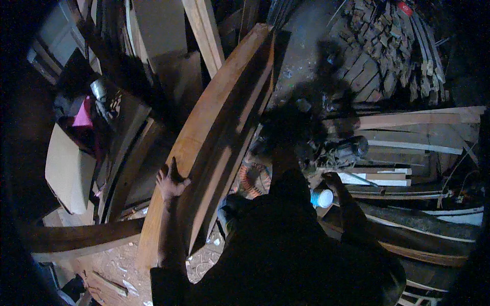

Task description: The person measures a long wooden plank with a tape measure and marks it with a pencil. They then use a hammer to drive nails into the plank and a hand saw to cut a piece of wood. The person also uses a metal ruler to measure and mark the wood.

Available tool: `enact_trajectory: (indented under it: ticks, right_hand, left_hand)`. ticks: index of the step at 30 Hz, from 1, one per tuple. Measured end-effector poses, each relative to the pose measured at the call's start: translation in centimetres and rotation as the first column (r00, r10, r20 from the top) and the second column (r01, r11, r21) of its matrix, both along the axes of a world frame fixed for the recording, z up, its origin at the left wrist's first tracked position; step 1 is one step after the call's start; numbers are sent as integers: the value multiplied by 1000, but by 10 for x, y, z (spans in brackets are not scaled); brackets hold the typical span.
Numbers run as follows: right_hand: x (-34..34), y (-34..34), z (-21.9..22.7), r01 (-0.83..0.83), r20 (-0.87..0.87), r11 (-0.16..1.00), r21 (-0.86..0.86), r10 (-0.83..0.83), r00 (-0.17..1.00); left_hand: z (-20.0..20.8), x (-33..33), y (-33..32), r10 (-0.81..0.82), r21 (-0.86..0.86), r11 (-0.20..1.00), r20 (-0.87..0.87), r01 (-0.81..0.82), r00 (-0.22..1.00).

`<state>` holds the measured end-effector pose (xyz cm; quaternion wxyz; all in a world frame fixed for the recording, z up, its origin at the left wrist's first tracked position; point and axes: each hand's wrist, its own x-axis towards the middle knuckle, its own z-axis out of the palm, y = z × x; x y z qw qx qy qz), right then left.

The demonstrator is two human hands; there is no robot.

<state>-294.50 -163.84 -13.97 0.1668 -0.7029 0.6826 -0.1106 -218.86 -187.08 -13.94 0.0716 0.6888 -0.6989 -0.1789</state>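
My left hand (172, 184) lies on the edge of a long curved wooden piece (204, 120), its fingers spread. This piece stretches from near me to the far end of the view, its broad face smooth and light brown, its right side in deep shade. At the right, my right hand (333, 179) is in shadow with its fingers curled; what they hold, if anything, is hidden. Close by it stands a round container (322, 198) with a white top and a blue side.
An orange coiled hose (251, 179) lies right of the wooden piece. Wooden strips (377, 178) and curved boards (423, 245) lie at the right, before a stack of wood offcuts (398, 56). A cardboard-coloured box (69, 168) and a pink item (83, 115) are at the left.
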Motion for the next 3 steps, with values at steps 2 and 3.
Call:
enact_trajectory:
  ticks: [2,3]
  right_hand:
    - [-19,-29,-12,-328,-78,938,-111,321,944]
    - [-1,-21,-13,-346,-63,929,-129,340,938]
  left_hand:
    - [7,-3,0,-14,-12,1000,-16,14,1000]
    - [4,8,1,9,-17,1000,16,-8,1000]
